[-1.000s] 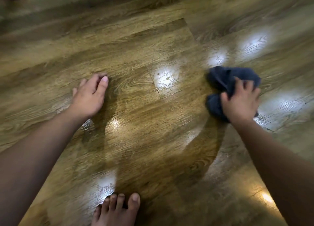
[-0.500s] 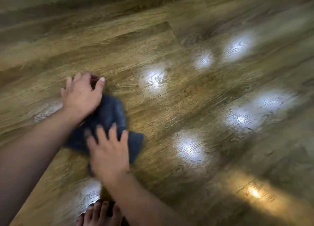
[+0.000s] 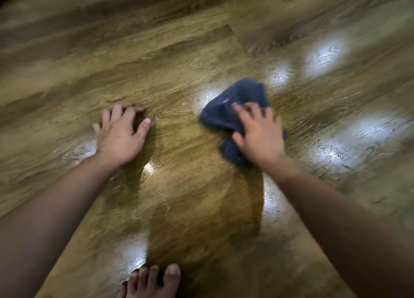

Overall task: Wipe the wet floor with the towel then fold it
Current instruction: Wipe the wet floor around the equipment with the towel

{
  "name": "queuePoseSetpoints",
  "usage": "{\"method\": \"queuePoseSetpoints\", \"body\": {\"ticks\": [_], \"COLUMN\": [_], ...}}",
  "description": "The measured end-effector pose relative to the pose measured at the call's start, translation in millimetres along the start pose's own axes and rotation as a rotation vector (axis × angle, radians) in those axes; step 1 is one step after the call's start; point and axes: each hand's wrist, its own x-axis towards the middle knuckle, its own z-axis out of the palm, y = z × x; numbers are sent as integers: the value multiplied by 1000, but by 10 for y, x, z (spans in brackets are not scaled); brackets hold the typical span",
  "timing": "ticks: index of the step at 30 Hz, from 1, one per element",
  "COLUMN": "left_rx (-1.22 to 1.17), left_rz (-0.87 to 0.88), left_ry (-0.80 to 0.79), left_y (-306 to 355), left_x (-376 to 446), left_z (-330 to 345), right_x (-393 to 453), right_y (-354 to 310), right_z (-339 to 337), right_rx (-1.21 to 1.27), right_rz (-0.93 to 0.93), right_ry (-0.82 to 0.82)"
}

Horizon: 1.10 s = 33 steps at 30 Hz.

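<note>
Towel is a dark blue bunched-up wad sitting on the wood floor, right of centre in the head view. Right hand is planted on top of it, palm down, fingers spread and pointing away from the person. Most of the cloth sticks out past the fingertips and off to the thumb side, with another lump poking out under the heel of the palm, so the hand covers only the near-right part of the wad. Thumb looks tucked against the cloth's edge. Honestly the shot is smeared around that hand, so I can't swear whether the fingers are pressing flat or hooking into the fabric; to me it reads as pressing down with fairly straight fingers, not a fist.

Left hand is well apart from the towel, flat on the bare boards with fingers fanned out and nothing in it, arm straight like it's carrying weight.

Floor is shiny, with bright patches of reflected light all around the towel and a darker band running from the towel back toward the person. A bare foot shows at the bottom edge, toes pointing forward, between the two arms.
</note>
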Motion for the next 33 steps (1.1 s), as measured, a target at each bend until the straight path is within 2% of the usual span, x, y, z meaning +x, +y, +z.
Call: {"method": "queuePoseSetpoints", "body": {"ticks": [3, 5, 8, 10, 12, 14, 17, 20, 23, 26, 30, 33], "left_rx": [-11, -7, 18, -6, -69, -150, -114, -28, -22, -25, -11, -3], "left_rz": [-2, 21, 36, -31, -141, -210, -122, -69, -83, -56, -46, -49], "left_ry": [-16, -28, -38, -15, 20, 40, 33, -52, -148, -140, -159, -174], "left_y": [14, -22, -28, 100, 284, 422, 498, 507, 489, 440, 435, 443], "left_x": [-6, -8, 4, 31, 74, 171, 355, 516, 549, 495, 479, 515], "left_z": [-5, -10, -10, -16, -34, -58, -99, -102, -11, 98, 139, 93], "right_x": [357, 522, 650, 547, 279, -100, -768, -1077, -837, -326, 385, 751], "right_y": [479, 594, 228, -287, -898, -1451, -1982, -1917, -1402, -717, 177, 624], "right_z": [-74, -90, -106, -112, -94, -13, 155, 234, 198, 119, -76, -182], "right_rx": [57, 129, 178, 197, 191, 176, 166, 67, 26, -48, -40, 78], "right_rz": [363, 526, 730, 735, 543, 247, -249, -644, -744, -584, -28, 360], "right_ry": [16, 25, 28, 44, 59, 37, -13, -19, -25, -42, -21, -17]}}
